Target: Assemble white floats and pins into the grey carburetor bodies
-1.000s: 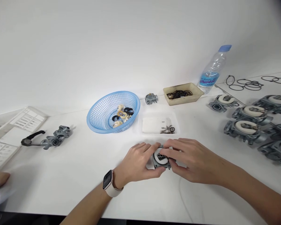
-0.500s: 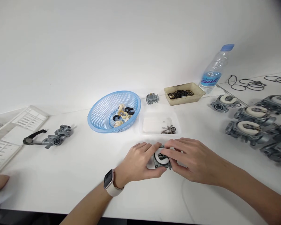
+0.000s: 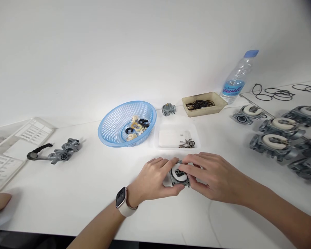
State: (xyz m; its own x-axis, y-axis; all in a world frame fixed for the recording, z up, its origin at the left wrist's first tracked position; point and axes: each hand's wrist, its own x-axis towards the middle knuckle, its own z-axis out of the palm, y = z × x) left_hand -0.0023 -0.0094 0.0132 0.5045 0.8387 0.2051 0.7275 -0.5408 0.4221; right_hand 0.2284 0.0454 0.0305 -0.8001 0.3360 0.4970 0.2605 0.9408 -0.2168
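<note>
A grey metal carburetor body (image 3: 173,180) with a white float (image 3: 181,177) in its top lies on the white table between my hands. My left hand (image 3: 155,178), with a watch on the wrist, grips its left side, thumb at the near edge and fingers at the far edge. From the right, my right hand (image 3: 214,176) has its fingers closed at the float and the right rim; whether a small part is pinched there is hidden. Just beyond sits a clear shallow tray (image 3: 166,138) with small metal pins and a ring.
A blue basket (image 3: 103,129) holds white and black floats. Behind stand a single carburetor (image 3: 168,109), a beige tray (image 3: 215,103) of black rings and a bottle (image 3: 233,83). Several carburetors (image 3: 272,143) are at right; metal parts (image 3: 64,152) and another person's hand (image 3: 0,201) at left.
Almost nothing differs. Both hands stay on the carburetor body, with the right fingers at nearly the same spot; the view has shifted very slightly.
</note>
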